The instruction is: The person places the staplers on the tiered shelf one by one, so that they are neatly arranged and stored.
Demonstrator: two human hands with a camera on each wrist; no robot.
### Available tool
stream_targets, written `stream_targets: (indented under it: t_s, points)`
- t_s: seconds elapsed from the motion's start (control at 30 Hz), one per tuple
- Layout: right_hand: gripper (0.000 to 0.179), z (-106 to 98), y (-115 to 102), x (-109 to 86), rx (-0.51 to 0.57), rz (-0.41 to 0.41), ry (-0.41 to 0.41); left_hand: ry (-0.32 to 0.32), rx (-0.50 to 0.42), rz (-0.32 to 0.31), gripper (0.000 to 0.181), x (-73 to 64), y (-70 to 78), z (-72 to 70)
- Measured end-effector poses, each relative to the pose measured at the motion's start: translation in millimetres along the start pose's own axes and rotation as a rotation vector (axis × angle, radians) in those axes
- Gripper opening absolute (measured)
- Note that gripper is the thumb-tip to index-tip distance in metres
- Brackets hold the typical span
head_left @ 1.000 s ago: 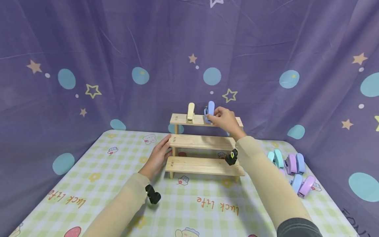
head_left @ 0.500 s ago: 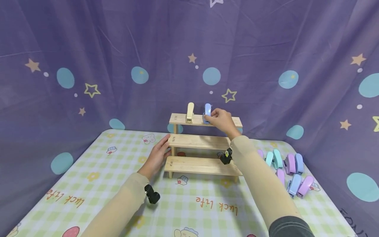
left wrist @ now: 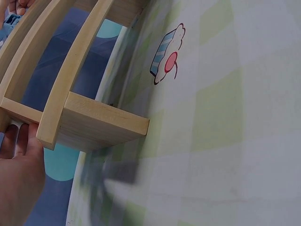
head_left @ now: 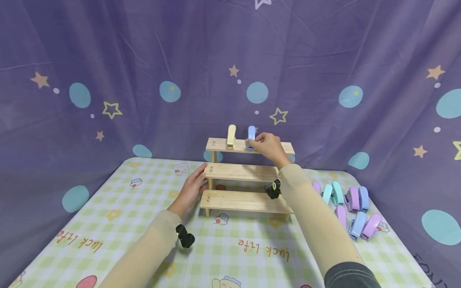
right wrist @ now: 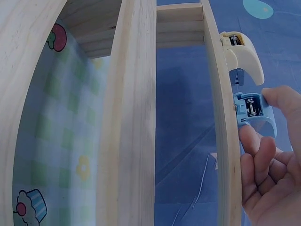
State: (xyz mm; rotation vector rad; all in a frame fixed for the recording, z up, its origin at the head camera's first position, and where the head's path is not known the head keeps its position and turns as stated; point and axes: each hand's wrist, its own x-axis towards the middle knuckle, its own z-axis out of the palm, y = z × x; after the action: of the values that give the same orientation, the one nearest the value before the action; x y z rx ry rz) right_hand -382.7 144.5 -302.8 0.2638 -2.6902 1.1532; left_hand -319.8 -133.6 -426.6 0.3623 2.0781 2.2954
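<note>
A three-tier wooden shelf (head_left: pixel 245 200) stands on the table. On its top tier, a cream stapler (head_left: pixel 231 137) stands upright with its lever up. Just right of it is a light blue stapler (head_left: pixel 251 138), pinched by my right hand (head_left: pixel 270 146) between thumb and fingers. In the right wrist view, the blue stapler (right wrist: pixel 254 110) shows its spring, right at the plank's edge. My left hand (head_left: pixel 191 190) touches the left end of the middle tier. The left wrist view shows its fingertips (left wrist: pixel 34 134) against the wooden side.
Several pastel staplers (head_left: pixel 354 198) in teal, purple and blue stand on the table's right side. A green checked cloth (head_left: pixel 144 212) covers the table. Behind the shelf hangs a purple curtain (head_left: pixel 201 48) with stars. Each wrist carries a small black camera (head_left: pixel 185 237).
My right hand has moved the blue stapler slightly left and down onto the top tier, closer to the cream one. My left hand stays at the shelf's end.
</note>
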Motion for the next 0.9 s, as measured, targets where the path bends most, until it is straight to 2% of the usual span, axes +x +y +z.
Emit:
stream_targets:
  t_s: [0.43,0.6,0.73,0.9]
  points:
    - [0.046,1,-2,-0.3,-0.005,0.012,-0.009,0.009,-0.001,-0.006,0.053,-1.6,0.1,-1.5]
    - [0.052,1,-3,-1.4,0.005,0.022,-0.018,0.006,-0.011,-0.004,0.052,-2.2,0.7,-2.2]
    - [0.055,-6,-3,-8.5,0.044,0.028,-0.047,0.000,-0.021,0.000,0.052,-2.8,2.3,-1.1]
    - [0.050,-21,3,-20.7,0.049,-0.008,-0.063,-0.008,-0.017,0.003,0.052,-2.0,3.2,1.8]
